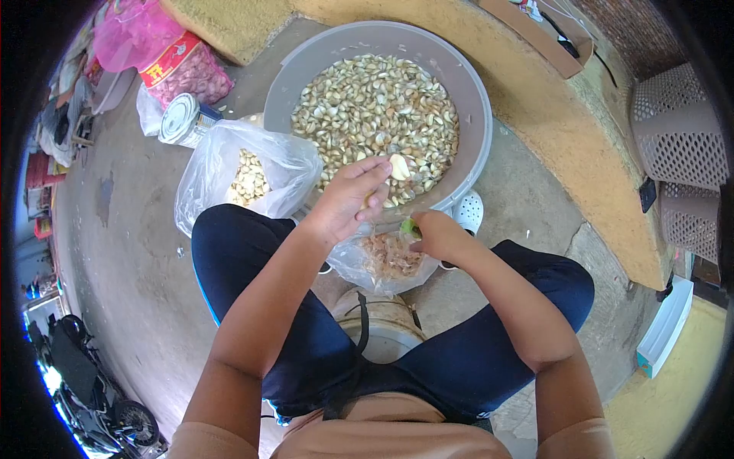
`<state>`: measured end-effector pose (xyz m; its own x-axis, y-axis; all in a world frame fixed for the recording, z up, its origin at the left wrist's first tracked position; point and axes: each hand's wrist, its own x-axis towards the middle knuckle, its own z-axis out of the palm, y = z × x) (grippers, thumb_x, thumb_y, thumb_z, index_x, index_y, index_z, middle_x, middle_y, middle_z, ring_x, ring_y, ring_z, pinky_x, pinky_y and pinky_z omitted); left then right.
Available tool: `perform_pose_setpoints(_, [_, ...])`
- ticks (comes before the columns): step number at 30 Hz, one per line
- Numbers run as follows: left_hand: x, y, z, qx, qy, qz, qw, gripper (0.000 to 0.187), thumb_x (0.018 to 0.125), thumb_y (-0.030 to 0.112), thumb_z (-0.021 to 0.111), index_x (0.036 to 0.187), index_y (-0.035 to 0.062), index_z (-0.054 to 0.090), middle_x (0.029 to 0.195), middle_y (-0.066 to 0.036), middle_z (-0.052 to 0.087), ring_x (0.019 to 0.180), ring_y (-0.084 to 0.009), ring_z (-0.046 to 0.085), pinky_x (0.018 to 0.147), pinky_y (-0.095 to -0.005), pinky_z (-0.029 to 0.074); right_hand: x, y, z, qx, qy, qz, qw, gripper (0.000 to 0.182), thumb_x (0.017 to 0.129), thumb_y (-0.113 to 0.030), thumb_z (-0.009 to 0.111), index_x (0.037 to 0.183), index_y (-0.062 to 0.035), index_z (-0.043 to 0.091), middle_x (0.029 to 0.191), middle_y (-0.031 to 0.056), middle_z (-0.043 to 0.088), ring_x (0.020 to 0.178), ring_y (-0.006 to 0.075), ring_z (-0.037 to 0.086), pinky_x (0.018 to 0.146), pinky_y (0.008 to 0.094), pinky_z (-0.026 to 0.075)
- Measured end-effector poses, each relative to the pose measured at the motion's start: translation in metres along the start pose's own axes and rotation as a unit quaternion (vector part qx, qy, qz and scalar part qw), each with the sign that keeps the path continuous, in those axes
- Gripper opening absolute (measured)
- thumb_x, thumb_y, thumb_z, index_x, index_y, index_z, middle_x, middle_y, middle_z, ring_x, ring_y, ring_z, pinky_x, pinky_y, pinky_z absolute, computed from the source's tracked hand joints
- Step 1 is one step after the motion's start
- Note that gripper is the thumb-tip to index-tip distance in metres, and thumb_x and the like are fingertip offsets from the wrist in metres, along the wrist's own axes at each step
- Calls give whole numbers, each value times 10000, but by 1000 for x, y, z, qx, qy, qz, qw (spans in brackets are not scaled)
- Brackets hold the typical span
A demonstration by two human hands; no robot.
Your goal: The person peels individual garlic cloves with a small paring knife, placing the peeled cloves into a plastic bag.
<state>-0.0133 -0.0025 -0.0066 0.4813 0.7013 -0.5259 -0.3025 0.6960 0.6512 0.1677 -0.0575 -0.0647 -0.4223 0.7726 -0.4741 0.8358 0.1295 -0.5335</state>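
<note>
Pinched in the fingertips of my left hand (350,200) is a pale peeled garlic clove (399,167), held over the near rim of a big grey tub (475,99). Many garlic cloves (375,115) lie in the tub, apparently in water. My right hand (442,236) is closed on a small tool with a green handle (410,227); its working end is hard to make out. Below it sits a clear plastic bag with brownish garlic skins (390,256). Left of the tub stands an open plastic bag (206,180) containing peeled cloves (249,180).
A can (183,122) and a pink mesh sack of garlic (191,73) stand at upper left. A yellow raised ledge (550,115) curves behind the tub, with a cardboard box (547,38) on it. Perforated baskets (680,115) stand at right, a motorcycle (84,382) at lower left.
</note>
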Motion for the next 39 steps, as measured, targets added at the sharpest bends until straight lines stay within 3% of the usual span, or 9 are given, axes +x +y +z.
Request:
perform_pose_setpoints(6, [2,-1,-2,50,-9,26,998,306,877,169,502,1106,-29,460,547,35,376,423,-21,284,378,-163,226,1,-5,4,-25,-48,23,998,184,627,-53,615,802,4,604,794,191,605,802,326,589,709,397,466])
perform_pose_setpoints(9, [3,-3,-1,60,-8,32,998,295,879,164,494,1105,-24,468,551,35,380,416,-19,277,375,-161,227,0,-9,-7,-40,-153,48,986,196,627,-54,610,813,6,610,798,195,606,787,322,594,705,395,468])
perform_pose_setpoints(15, [-1,1,1,73,-15,31,997,277,879,132,481,1113,-18,474,601,47,410,449,-8,316,337,-139,233,4,1,-10,98,-30,62,993,249,632,-141,649,812,25,604,800,210,603,777,334,592,695,390,463])
perform_pose_setpoints(24, [3,-2,-3,78,33,53,995,343,861,158,525,1147,-24,476,570,62,399,431,-9,305,360,-165,222,-18,-36,-78,246,170,-20,954,386,758,-308,599,910,33,501,746,206,569,712,338,565,637,374,432])
perform_pose_setpoints(29, [2,-4,1,96,30,36,994,309,857,159,543,1105,-18,490,632,53,449,471,-7,339,379,-144,266,-16,-34,-77,204,187,-8,961,367,766,-329,587,835,24,514,719,213,562,690,348,560,613,392,426])
perform_pose_setpoints(39, [1,-6,1,124,9,49,991,364,849,214,561,1122,-19,501,597,50,452,437,-12,334,359,-148,256,-15,-32,-74,166,203,2,965,388,763,-364,581,764,20,529,708,219,564,688,362,562,617,415,423])
